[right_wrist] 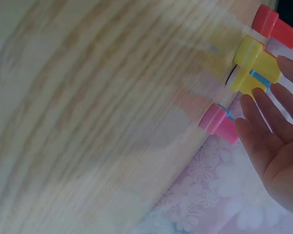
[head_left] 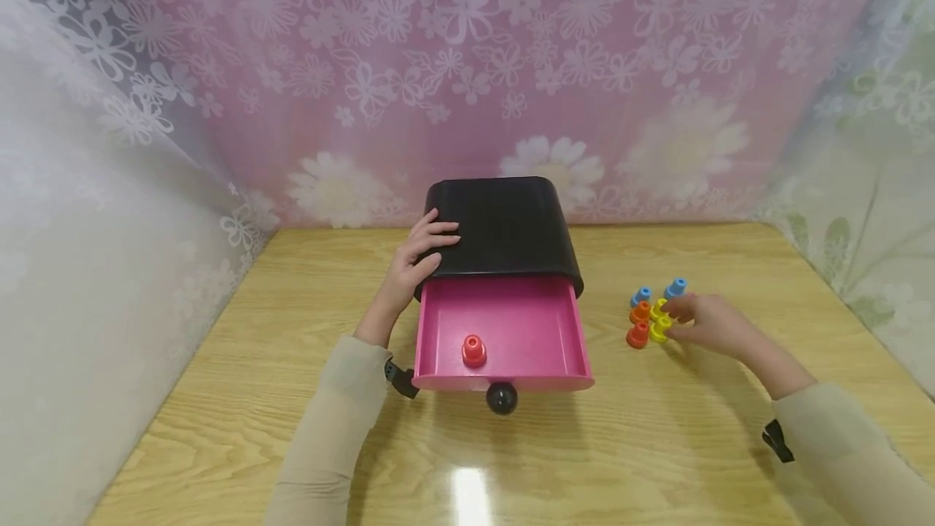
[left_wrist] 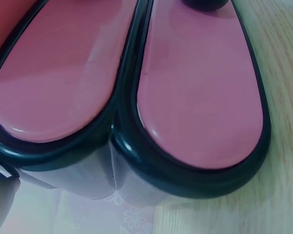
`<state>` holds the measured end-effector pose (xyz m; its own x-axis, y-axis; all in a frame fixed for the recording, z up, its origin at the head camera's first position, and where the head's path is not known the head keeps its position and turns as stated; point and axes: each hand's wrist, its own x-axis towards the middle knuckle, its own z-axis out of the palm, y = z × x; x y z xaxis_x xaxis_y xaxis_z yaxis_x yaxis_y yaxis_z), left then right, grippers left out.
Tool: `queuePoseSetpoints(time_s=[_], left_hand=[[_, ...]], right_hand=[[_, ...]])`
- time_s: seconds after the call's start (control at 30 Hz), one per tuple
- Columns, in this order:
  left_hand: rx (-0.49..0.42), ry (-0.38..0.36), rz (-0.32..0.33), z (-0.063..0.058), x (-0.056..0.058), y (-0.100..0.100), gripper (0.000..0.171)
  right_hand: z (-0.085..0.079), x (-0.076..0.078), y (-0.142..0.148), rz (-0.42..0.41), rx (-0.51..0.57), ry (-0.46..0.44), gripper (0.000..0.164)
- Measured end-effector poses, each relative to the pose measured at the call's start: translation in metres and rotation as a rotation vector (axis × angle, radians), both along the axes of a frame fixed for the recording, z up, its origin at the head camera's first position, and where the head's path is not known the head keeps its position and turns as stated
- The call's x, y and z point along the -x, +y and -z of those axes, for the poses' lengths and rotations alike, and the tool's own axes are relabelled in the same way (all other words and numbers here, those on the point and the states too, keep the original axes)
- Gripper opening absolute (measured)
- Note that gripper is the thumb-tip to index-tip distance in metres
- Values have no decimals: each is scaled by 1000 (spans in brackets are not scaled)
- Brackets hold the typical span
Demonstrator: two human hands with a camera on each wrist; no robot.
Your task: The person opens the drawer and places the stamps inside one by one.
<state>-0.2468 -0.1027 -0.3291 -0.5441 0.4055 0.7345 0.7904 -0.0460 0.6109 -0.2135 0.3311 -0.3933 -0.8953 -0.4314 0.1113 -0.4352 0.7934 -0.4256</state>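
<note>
My left hand (head_left: 416,258) rests on the left edge of a black drawer cabinet (head_left: 504,226), fingers spread over its top. The pink drawer (head_left: 522,323) is pulled out, and a red stepped peg (head_left: 474,351) stands inside near its front. To the right, my right hand (head_left: 708,327) reaches over a cluster of small pegs with loosely bent fingers. Its thumb and fingertips are right at a yellow peg (head_left: 661,329). In the right wrist view, the hand (right_wrist: 283,141) has its fingers apart beside the yellow peg (right_wrist: 256,56) and a pink peg (right_wrist: 219,123).
Beside the yellow pegs stand a red peg (head_left: 638,335), an orange peg (head_left: 639,312) and blue pegs (head_left: 676,288). A round black knob (head_left: 501,398) juts from the drawer front. Below, a shut drawer front (left_wrist: 200,97) shows. A floral cloth (head_left: 467,63) hangs behind the wooden table (head_left: 219,428).
</note>
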Motion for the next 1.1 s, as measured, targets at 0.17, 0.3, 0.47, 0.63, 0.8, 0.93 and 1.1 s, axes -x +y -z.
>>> queuePoseSetpoints(time_s=[0.17,0.3,0.47,0.63,0.8,0.93,1.1], left_hand=[[3,-3,3,-1,-2,-1,31],[12,-9,6,-1,-3,-1,31],[14,-14,14,1,-2,0,31],[5,-11,8,1,1,-1,30],[7,-5,5,1,1,-1,30],[8,-7,6,2,1,-1,31],[13,-8,2,3,0,-1,31]], right_hand=[[0,-3,-5,25,-3,-52,29],[6,-4,-3,20,-1,-51,26],[10,-7,0,28,19,-60,23],[10,-6,0,46,18,-63,22],[8,-4,-1,46,19,-56,19],[8,-4,-1,42,18,-52,21],[8,-5,-1,56,19,-53,21]])
